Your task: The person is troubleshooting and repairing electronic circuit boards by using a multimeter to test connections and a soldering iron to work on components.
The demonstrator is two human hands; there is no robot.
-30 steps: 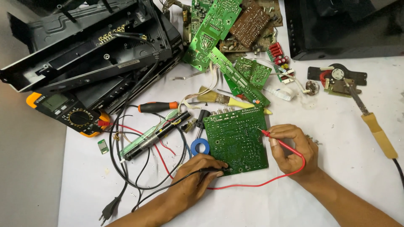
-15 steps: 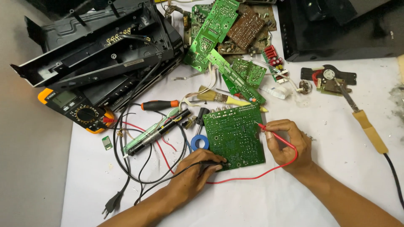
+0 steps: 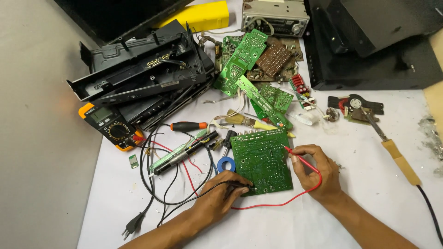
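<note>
Both hands (image 3: 221, 196) with probes on green circuit board (image 3: 260, 161)

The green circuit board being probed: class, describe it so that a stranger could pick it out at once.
Start at the white table and find the two hands near its front edge. Between the left hand and the right hand lies a large green circuit board, flat and roughly square. Unlike the boards piled farther back, it lies alone and both probe tips touch it.

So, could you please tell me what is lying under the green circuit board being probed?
The green circuit board lies on white paper. A blue tape roll sits at its left edge; whether it reaches underneath cannot be told. Anything else beneath is covered by the board.
</note>
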